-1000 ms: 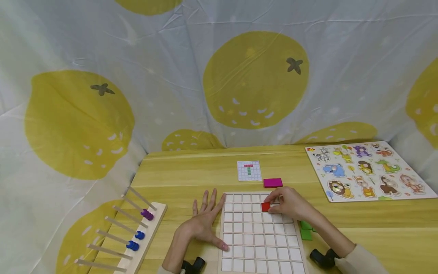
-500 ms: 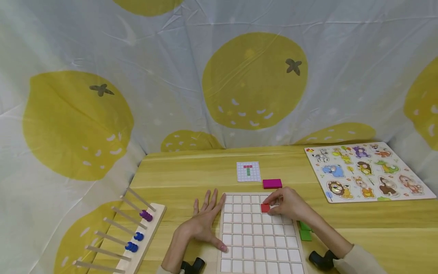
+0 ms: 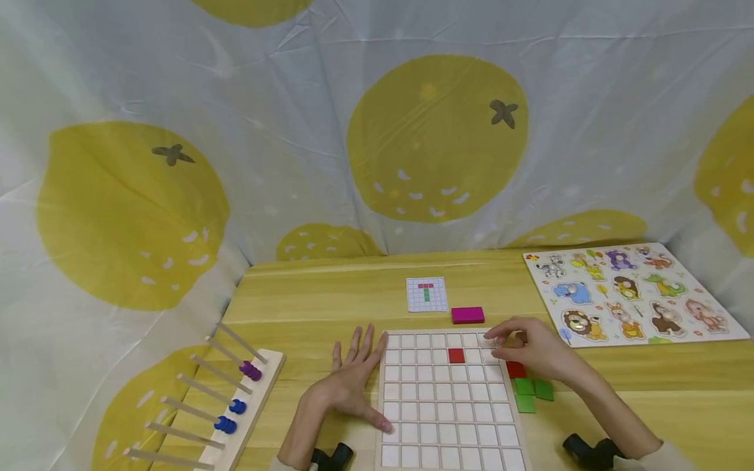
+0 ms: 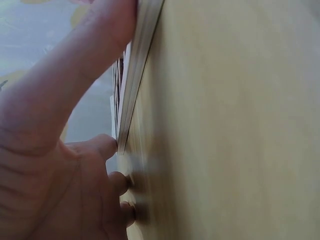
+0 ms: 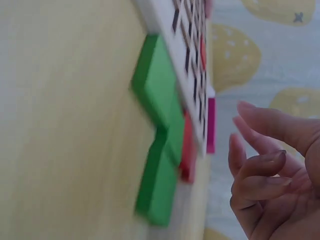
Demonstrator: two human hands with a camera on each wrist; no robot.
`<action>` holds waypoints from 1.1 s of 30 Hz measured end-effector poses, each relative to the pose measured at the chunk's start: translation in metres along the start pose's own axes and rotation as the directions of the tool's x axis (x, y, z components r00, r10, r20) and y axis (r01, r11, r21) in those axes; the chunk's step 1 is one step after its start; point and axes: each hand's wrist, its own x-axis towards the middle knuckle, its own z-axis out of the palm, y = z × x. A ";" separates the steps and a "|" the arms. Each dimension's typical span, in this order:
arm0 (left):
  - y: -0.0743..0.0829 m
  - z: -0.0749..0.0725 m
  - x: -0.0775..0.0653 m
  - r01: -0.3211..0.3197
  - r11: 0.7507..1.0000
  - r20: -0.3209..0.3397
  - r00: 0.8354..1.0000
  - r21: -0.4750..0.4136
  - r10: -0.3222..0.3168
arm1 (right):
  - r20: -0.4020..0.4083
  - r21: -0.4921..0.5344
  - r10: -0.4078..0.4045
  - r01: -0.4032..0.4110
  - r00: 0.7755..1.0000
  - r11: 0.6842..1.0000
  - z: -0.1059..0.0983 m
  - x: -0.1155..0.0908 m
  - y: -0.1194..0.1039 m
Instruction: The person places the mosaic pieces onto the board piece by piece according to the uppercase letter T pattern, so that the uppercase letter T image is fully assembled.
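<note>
A white wooden grid board [image 3: 419, 392] lies in front of me, with one red square tile [image 3: 456, 356] in a cell of its second row. My left hand [image 3: 350, 386] is spread along the board's left side, thumb and index fingertip on the frame; the left wrist view has them against the board edge [image 4: 134, 82]. Over the board's upper right edge is my right hand [image 3: 538, 350], thumb and index finger apart with nothing between them. Just below it lie a loose red tile [image 3: 516, 370] and several green tiles [image 3: 526, 403], also near in the right wrist view.
Behind the board are a pattern card [image 3: 427, 294] with a red and green T and a magenta block [image 3: 468, 315]. An animal puzzle board [image 3: 636, 294] lies at the back right. A peg rack [image 3: 250, 405] with purple and blue beads stands left.
My right hand has let go of the red tile in the board's second row and moved right, to the loose tiles. The loose red tile now shows. My left hand has stayed put.
</note>
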 end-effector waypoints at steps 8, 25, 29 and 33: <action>-0.002 0.000 0.000 -0.003 1.000 -0.003 1.000 -0.019 0.003 | 0.005 0.065 0.007 -0.008 1.000 0.998 -0.020 -0.013 0.030; -0.003 -0.002 0.000 0.000 0.999 0.013 1.000 -0.040 0.001 | 0.145 0.137 -0.056 0.036 0.988 0.990 -0.031 -0.014 0.046; -0.002 -0.002 0.001 -0.001 0.999 0.016 1.000 -0.044 0.002 | 0.144 0.109 -0.057 0.041 0.988 0.993 -0.031 -0.013 0.046; -0.002 -0.001 0.002 -0.001 0.999 0.017 1.000 -0.041 0.001 | 0.138 0.095 -0.046 0.033 0.989 0.995 -0.030 -0.013 0.045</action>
